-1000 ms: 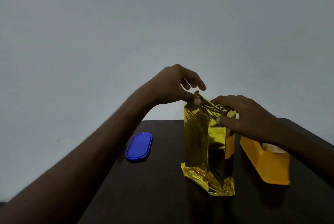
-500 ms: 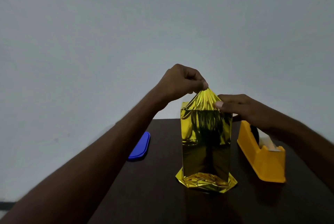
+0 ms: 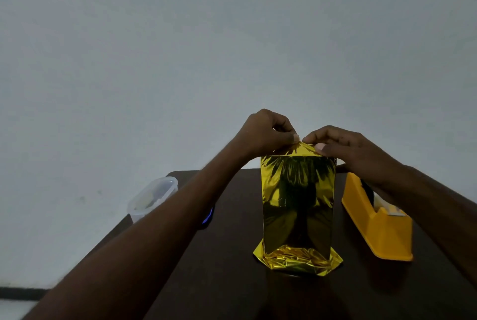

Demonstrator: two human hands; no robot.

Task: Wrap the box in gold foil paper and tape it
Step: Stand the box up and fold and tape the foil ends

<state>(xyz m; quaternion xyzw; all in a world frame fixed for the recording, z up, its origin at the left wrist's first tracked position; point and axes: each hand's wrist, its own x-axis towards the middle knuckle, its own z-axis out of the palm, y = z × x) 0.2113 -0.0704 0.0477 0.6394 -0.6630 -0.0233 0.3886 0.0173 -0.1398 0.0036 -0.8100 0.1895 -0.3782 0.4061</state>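
Pale grey wall fills the upper two thirds of the frame, and below it a dark brown surface (image 3: 227,281) runs down to the bottom edge. At lower centre the box (image 3: 296,206) stands upright on that surface, covered in gold foil paper (image 3: 296,261) whose loose lower end flares out crumpled around its base. At the top of the box the foil is gathered into a small peak. The left hand (image 3: 265,133) comes in from the lower left, its fingers (image 3: 294,137) curled and pinching the tip of that peak. The right hand (image 3: 346,149) comes in from the right, thumb and fingers pinching the same peak just beside the left hand. A yellow tape dispenser (image 3: 379,226) sits on the surface right of the box, near it but apart. Left of the box, a clear plastic container (image 3: 152,197) sits at the surface's far left edge, partly behind the left forearm, and a sliver of something blue (image 3: 208,216) shows under that forearm.
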